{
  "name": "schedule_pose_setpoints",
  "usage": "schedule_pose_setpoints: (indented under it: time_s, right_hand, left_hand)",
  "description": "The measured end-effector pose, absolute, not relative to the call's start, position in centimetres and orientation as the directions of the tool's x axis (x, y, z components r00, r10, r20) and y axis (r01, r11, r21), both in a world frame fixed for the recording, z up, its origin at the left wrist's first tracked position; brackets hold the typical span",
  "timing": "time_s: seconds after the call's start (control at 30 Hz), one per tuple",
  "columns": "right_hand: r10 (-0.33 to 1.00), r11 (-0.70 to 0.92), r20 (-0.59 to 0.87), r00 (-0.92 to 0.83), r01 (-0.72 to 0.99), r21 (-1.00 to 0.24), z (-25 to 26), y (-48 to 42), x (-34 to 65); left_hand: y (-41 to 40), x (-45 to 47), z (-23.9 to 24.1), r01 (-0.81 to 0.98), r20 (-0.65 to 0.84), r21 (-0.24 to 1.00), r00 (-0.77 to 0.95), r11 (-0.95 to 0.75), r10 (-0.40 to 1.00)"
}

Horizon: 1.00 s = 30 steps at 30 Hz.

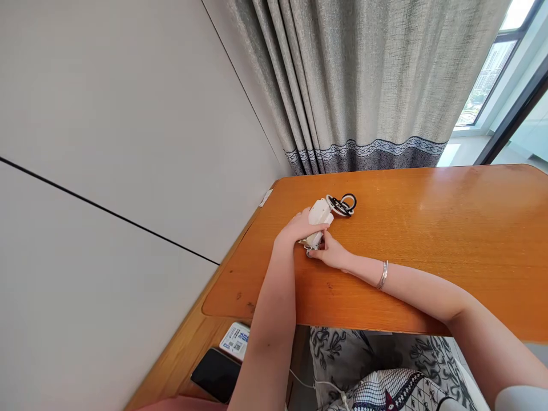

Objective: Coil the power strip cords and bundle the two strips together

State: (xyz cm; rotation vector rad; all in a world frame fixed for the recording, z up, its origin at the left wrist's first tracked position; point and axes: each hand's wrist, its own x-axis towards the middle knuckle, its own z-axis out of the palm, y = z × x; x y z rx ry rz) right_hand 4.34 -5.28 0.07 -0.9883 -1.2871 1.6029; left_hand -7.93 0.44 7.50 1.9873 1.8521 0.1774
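A small white object [320, 213] lies on the orange wooden table [428, 240] near its left end. My left hand [295, 228] rests on it with fingers curled over its side. My right hand [331, 253] pinches its near end, fingers closed on a small part I cannot make out. A few black and white rings [342, 204] lie just beyond the white object, touching or close to it. A silver bracelet [383, 275] sits on my right wrist.
A grey wall runs along the left. A grey curtain [363, 85] hangs behind the table, with a window at the far right. Below the table's near edge, a black phone [216, 374] and a white labelled box [235, 340] lie on a wooden ledge.
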Motion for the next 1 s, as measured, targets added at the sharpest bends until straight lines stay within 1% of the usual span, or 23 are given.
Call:
schedule_pose_setpoints:
  time_s: [0.07, 0.17, 0.27, 0.37, 0.5, 0.67, 0.83, 0.93, 1.0]
  right_hand:
    - [0.936, -0.192, -0.112, -0.333, -0.220, -0.956, 0.0, -4.6, 2.8]
    - [0.930, -0.209, -0.098, -0.355, -0.289, -0.934, 0.1, -3.4, 1.3]
    - [0.928, -0.218, -0.081, -0.364, -0.352, -0.910, -0.1, -2.4, 0.3]
    - [0.932, -0.224, -0.077, -0.355, -0.394, -0.891, -0.5, -1.7, -0.9]
    - [0.940, -0.229, -0.077, -0.333, -0.444, -0.866, -0.8, -1.4, -3.1]
    - [0.931, -0.260, -0.091, -0.355, -0.464, -0.847, -0.7, -1.5, -5.4]
    - [0.914, -0.280, -0.106, -0.391, -0.420, -0.863, -0.2, -1.7, -5.3]
    - [0.910, -0.265, -0.111, -0.400, -0.354, -0.897, 0.0, -2.2, -3.3]
    - [0.903, -0.266, -0.132, -0.408, -0.293, -0.918, 0.1, -2.8, -1.1]
  left_hand:
    - [0.3, -8.0, 7.6, 0.949, -0.148, 0.317, 0.061, -0.011, 0.987]
    - [0.5, -8.3, 7.6, 0.976, -0.105, 0.203, -0.054, 0.074, 0.993]
    - [0.9, -8.9, 7.4, 0.974, -0.087, 0.162, -0.147, 0.160, 0.985]
    - [1.2, -9.4, 7.0, 0.955, -0.039, 0.166, -0.244, 0.247, 0.969]
    - [1.4, -10.1, 6.7, 0.922, 0.030, 0.201, -0.343, 0.331, 0.939]
    - [1.4, -11.4, 6.6, 0.871, 0.091, 0.259, -0.453, 0.418, 0.887]
    - [1.5, -12.4, 6.2, 0.855, 0.119, 0.281, -0.482, 0.436, 0.868]
    - [1.6, -12.4, 6.0, 0.857, 0.135, 0.249, -0.493, 0.452, 0.860]
    - [1.5, -12.1, 6.1, 0.865, 0.183, 0.213, -0.493, 0.455, 0.851]
